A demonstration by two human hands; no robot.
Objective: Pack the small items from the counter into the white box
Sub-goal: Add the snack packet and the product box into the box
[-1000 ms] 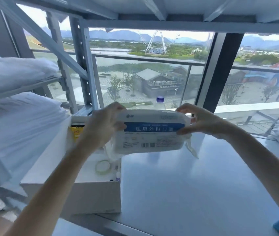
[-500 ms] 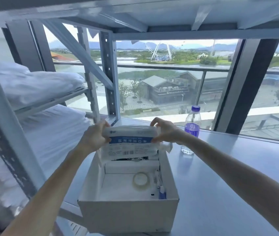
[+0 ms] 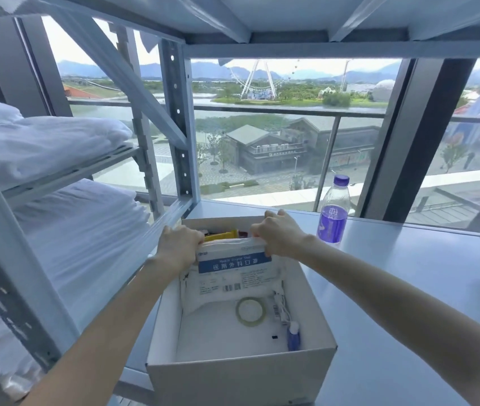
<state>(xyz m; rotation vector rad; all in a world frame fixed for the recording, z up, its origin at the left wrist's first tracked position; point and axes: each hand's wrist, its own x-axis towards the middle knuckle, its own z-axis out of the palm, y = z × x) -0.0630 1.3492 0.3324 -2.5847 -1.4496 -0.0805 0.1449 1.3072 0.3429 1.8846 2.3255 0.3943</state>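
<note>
Both hands, left hand (image 3: 178,244) and right hand (image 3: 278,234), are clamped on a flat white plastic mask packet (image 3: 232,276), held crosswise inside the white cardboard box (image 3: 241,376), floor directly below.

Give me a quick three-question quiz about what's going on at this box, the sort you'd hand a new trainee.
1. True or false: the left hand and the right hand both grip the top edge of the flat white packet with a blue band, which stands inside the open white cardboard box.
2. Where does the clear plastic bottle with a purple label stand? A: inside the box. B: on the grey counter, right of the box. C: on a shelf of white linen.
3. Fill in: on the box floor lies a ring-shaped roll of clear ____.

Key: 1 true; 2 B; 3 tape.
</note>
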